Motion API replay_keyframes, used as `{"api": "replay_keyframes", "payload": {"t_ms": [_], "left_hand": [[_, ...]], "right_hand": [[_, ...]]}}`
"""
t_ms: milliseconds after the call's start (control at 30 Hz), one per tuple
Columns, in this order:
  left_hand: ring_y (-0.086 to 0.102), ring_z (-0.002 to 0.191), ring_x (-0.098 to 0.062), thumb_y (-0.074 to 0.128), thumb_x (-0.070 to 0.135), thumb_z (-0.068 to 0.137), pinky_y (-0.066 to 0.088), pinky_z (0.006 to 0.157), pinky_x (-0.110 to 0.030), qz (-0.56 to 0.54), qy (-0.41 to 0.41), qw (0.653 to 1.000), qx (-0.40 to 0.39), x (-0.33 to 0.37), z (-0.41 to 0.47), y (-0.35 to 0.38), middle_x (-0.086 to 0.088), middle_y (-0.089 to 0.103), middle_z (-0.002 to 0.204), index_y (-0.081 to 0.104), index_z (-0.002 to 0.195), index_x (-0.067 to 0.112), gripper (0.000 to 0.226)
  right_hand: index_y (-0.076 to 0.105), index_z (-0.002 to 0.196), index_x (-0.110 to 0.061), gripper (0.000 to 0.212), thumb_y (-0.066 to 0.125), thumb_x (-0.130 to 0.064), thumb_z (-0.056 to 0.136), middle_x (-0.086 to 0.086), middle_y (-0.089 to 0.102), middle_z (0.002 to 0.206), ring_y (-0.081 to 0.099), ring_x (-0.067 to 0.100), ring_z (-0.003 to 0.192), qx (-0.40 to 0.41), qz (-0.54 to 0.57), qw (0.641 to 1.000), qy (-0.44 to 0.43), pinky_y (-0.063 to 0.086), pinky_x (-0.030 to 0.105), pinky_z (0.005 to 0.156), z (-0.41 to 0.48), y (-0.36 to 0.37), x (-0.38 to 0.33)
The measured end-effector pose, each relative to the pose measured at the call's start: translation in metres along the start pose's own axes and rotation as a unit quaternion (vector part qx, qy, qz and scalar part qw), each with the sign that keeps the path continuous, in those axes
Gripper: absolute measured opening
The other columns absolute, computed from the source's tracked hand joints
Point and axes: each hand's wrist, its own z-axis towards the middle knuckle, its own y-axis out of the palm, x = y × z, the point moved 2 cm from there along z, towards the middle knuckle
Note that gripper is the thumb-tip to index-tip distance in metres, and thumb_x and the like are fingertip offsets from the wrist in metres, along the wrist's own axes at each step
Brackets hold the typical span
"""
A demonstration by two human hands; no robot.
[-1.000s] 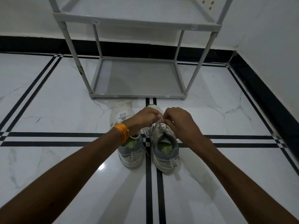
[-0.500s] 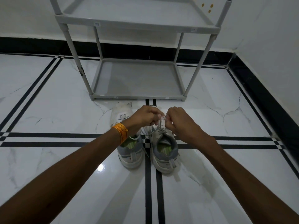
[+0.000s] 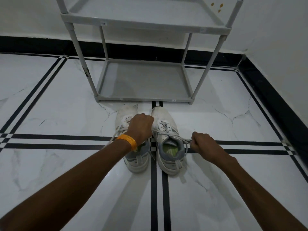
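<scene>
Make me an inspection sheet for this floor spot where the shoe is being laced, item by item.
surface: glossy white marble floor with black inlay lines.
job's things: white-and-grey pair side by side, toes toward the rack; right shoe, left shoe; lace of the right shoe pulled taut sideways.
clutter: nothing seen.
grippers: left hand grips one lace end above the shoes; right hand pinches the other end, out to the right; orange wristband on the left wrist.
cables: nothing seen.
surroundings: grey rack against a white wall; black skirting.
</scene>
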Motion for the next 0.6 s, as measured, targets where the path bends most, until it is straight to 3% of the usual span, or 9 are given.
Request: {"api": "replay_keyframes", "payload": {"t_ms": [200,367,600], "left_hand": [[0.063,0.084,-0.034,0.06,0.006,0.079,0.037,0.065,-0.034,0.068,0.007,0.998,-0.008,0.0,0.001,0.003,-0.016,0.068,0.09,0.066,0.091,0.006,0.014],[0.063,0.081,-0.033,0.059,0.007,0.08,0.036,0.063,-0.033,0.071,0.001,0.997,-0.009,-0.002,0.0,0.003,-0.016,0.068,0.088,0.066,0.087,0.006,0.009],[0.064,0.081,-0.034,0.058,0.008,0.083,0.037,0.064,-0.033,0.062,-0.004,0.998,0.0,-0.003,0.0,0.001,-0.018,0.068,0.088,0.066,0.086,0.002,0.011]], "right_hand": [[0.051,0.085,-0.003,0.016,0.046,-0.015,0.095,0.015,0.061,0.078,0.053,0.03,0.068,0.007,-0.016,1.0,-0.021,0.034,0.034,0.059,0.003,0.005,0.008],[0.045,0.084,-0.01,0.016,0.044,-0.018,0.099,0.007,0.055,0.079,0.046,0.024,0.067,0.017,-0.014,0.999,-0.05,0.031,0.032,0.061,0.002,0.013,0.013],[0.044,0.083,-0.012,0.015,0.046,-0.013,0.097,0.011,0.059,0.081,0.044,0.022,0.066,0.02,-0.011,0.997,-0.074,0.028,0.03,0.061,0.0,0.012,0.017]]}}
